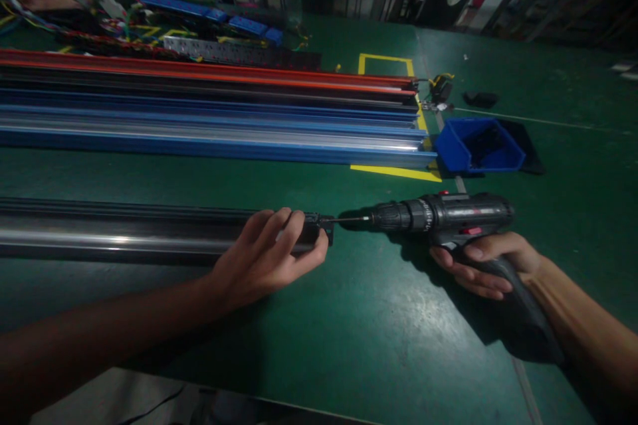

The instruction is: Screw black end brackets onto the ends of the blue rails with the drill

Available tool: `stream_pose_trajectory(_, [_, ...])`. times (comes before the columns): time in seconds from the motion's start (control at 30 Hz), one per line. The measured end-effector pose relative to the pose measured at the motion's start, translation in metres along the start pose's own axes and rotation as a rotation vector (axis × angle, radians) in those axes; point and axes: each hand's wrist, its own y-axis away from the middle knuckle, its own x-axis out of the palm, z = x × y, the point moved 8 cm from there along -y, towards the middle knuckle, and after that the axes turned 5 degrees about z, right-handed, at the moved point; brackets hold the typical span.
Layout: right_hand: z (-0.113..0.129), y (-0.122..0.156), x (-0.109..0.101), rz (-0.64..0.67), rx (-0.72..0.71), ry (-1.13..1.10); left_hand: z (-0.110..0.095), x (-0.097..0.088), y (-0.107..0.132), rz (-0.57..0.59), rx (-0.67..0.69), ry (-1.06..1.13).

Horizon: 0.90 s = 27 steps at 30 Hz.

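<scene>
Driving step: a screw is going into the end of the long rail, by my read, with the bit lined up on the end piece.
Left hand (264, 255): wrapped over the dark rail (124, 232), fingers pinching its black end cap (319, 226) steady.
Bit (349, 219): just right of those fingertips, its tip meeting the cap.
Cordless drill (443, 216): lying level, nose pointing at the left hand.
Right hand (486, 269): closed round the drill's grip, finger near the trigger.
Beyond the hands: stacked blue and orange rails (209, 113), a blue bin (478, 145) above the drill.
Next move: calls for a straight push and a gentle trigger, cap held square.
</scene>
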Motion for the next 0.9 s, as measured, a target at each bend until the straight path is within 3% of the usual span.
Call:
stream_pose_trajectory(0.7, [0.0040, -0.0017, 0.0082, 0.033, -0.020, -0.053, 0.0000, 0.0027, -0.0014, 0.028, 0.000, -0.015])
stream_pose_trajectory(0.9, [0.0042, 0.0012, 0.0063, -0.040, 0.015, -0.031, 0.0001, 0.0008, -0.0008, 0.018, 0.003, -0.018])
